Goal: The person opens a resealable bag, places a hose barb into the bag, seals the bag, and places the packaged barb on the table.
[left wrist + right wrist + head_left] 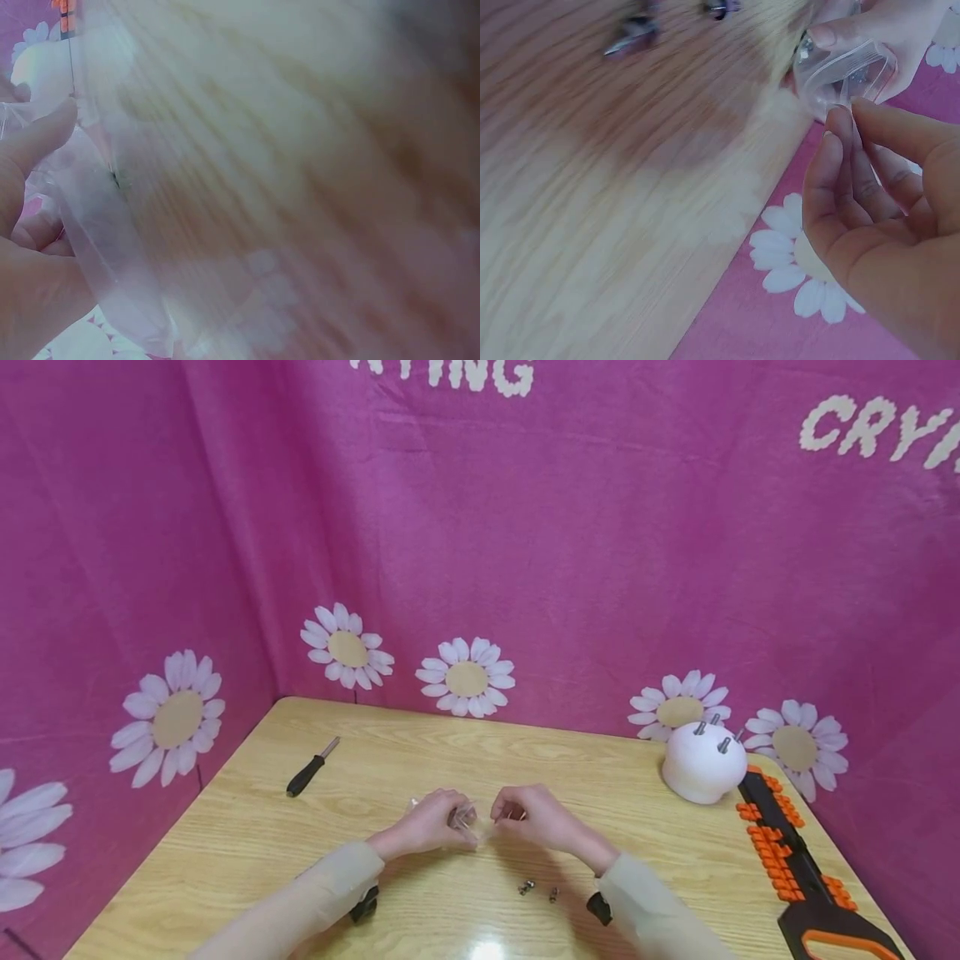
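Observation:
In the head view my left hand [435, 822] grips a small clear plastic zip bag [463, 817] above the middle of the table. The left wrist view has the bag [112, 247] hanging across the left hand [37, 225], thumb over it. Small dark bits show inside the bag [829, 82] in the right wrist view, too unclear to name. My right hand [543, 818] faces the bag's mouth; in its wrist view the right hand [885, 187] pinches a thin clear edge there, apparently the bag's lip. Small metal screw-like pieces [527, 887] lie nearer me.
A black-handled screwdriver [306, 777] lies at the table's left. On the right stand a white rounded body [703, 764] with metal pegs on top and a long black-and-orange toy-like piece [802, 868]. Pink daisy cloth [525, 543] hangs behind the wooden table [450, 752].

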Demonstrator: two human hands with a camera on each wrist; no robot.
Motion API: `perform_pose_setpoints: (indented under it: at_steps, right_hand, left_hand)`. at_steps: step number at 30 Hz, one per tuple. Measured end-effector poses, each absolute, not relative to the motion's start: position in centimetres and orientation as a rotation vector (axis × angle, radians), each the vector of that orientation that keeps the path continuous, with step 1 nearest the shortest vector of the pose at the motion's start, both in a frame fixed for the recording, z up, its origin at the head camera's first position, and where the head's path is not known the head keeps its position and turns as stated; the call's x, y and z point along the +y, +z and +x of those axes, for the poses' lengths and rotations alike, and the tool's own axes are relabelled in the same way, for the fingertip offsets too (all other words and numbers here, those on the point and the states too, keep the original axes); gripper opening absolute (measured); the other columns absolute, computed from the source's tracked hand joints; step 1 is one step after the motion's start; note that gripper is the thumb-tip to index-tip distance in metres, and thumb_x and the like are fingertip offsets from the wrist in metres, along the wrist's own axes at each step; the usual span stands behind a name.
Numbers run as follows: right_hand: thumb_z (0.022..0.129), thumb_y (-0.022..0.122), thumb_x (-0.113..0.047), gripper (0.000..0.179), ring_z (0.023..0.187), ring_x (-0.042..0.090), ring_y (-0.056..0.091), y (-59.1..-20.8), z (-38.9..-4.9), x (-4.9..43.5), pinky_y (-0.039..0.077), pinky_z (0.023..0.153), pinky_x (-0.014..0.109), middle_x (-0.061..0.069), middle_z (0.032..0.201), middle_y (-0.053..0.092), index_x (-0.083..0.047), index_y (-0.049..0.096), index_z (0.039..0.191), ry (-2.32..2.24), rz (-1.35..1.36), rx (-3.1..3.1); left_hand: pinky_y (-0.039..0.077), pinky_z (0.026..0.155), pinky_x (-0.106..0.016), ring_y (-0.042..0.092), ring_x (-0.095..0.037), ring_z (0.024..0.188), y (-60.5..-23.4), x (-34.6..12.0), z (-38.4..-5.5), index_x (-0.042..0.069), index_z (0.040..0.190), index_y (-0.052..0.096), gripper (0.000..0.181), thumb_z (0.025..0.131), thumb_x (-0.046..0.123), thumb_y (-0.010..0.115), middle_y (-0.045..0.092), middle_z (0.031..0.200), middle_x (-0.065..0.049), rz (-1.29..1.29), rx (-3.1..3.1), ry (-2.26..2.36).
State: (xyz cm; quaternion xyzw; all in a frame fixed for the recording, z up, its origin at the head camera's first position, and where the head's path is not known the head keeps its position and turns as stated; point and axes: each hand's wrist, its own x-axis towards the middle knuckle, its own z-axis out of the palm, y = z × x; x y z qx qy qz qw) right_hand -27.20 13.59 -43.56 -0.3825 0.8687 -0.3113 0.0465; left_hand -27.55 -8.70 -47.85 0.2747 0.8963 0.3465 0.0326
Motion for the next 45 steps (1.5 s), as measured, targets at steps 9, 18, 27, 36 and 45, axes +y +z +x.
perform_pose_setpoints:
  at_steps: [9, 18, 27, 36, 45]
  right_hand:
    - [0.089, 0.070, -0.003, 0.004, 0.075, -0.001, 0.061, -44.1, -25.5, 17.3, 0.053, 0.069, 0.018, 0.005, 0.083, 0.072, -0.003, 0.067, 0.091, -0.956, -1.110, 2.570]
    - [0.087, 0.073, -0.004, 0.004, 0.074, -0.006, 0.058, -44.6, -24.3, 19.9, 0.053, 0.067, 0.018, 0.004, 0.082, 0.073, -0.003, 0.069, 0.089, -0.942, -1.164, 2.523]
    - [0.085, 0.072, -0.002, 0.007, 0.074, -0.009, 0.056, -45.0, -23.4, 21.2, 0.052, 0.065, 0.016, 0.001, 0.081, 0.072, -0.008, 0.071, 0.089, -0.896, -1.171, 2.484]
    - [0.087, 0.073, -0.005, 0.004, 0.073, -0.008, 0.053, -45.5, -23.3, 21.1, 0.050, 0.065, 0.015, 0.000, 0.082, 0.070, -0.007, 0.070, 0.088, -0.886, -1.138, 2.470]
    - [0.091, 0.069, -0.007, 0.005, 0.073, -0.008, 0.050, -45.5, -23.3, 21.0, 0.048, 0.064, 0.015, -0.003, 0.082, 0.069, -0.010, 0.068, 0.087, -0.898, -1.158, 2.497]
  left_hand:
    - [0.043, 0.073, -0.021, 0.051, -0.004, 0.077, -47.6, -8.8, -27.5, 0.008, 0.084, 0.064, 0.029, 0.073, 0.021, 0.088, 0.068, 0.088, -0.001, 0.874, 2.749, 1.098]
    - [0.041, 0.074, -0.020, 0.050, -0.003, 0.077, -47.4, -9.0, -27.5, 0.008, 0.078, 0.058, 0.031, 0.073, 0.018, 0.088, 0.068, 0.087, -0.003, 0.911, 2.734, 1.116]
    - [0.041, 0.076, -0.021, 0.050, -0.004, 0.079, -47.4, -9.0, -27.4, 0.010, 0.077, 0.057, 0.032, 0.073, 0.019, 0.087, 0.068, 0.088, -0.002, 0.907, 2.734, 1.103]
    - [0.040, 0.076, -0.022, 0.049, -0.005, 0.079, -47.1, -9.0, -27.2, 0.009, 0.075, 0.054, 0.034, 0.074, 0.018, 0.087, 0.068, 0.089, -0.005, 0.900, 2.735, 1.102]
    - [0.040, 0.078, -0.024, 0.050, -0.008, 0.081, -47.3, -8.9, -27.3, 0.008, 0.080, 0.059, 0.031, 0.074, 0.020, 0.087, 0.067, 0.089, -0.003, 0.887, 2.737, 1.090]
